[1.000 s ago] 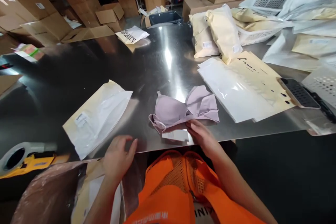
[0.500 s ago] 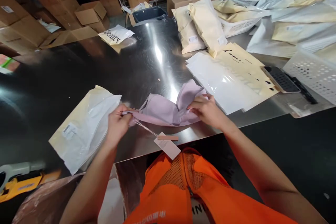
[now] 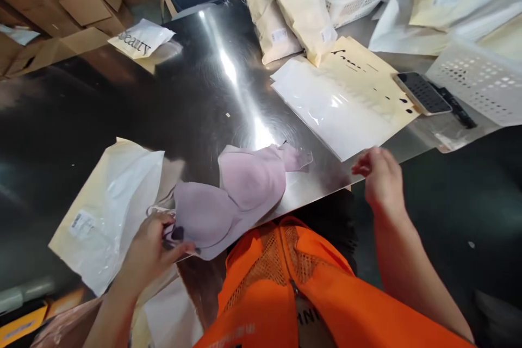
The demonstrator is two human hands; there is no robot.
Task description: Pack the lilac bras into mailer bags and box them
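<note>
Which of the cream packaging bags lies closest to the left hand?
The flat cream bag beside the left hand, left of the lilac bra; the others lie across the table.

lilac bra (image 3: 238, 190) cups-up at table edge

glossy metal table (image 3: 122, 103), matt lilac cloth bra (image 3: 240, 185).

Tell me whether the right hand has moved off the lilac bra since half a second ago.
Yes. The right hand has let go of the lilac bra and now hangs off the table edge, just below the stack of flat bags.
</note>
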